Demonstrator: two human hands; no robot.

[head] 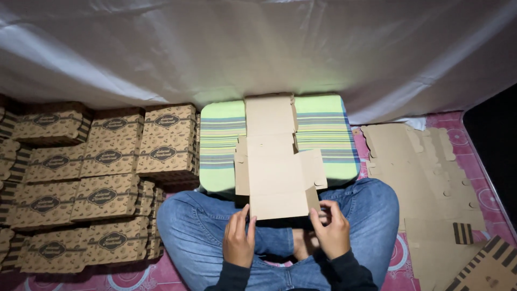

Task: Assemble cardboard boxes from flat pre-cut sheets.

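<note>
A pink patterned floor mat (474,161) carries stacked brown boxes (102,178), flat cardboard blanks (420,167) and seemingly a striped green cushion (323,129).

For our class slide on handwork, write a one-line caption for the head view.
Left hand and right hand hold an unfolded cardboard box blank over a striped cushion.
</note>
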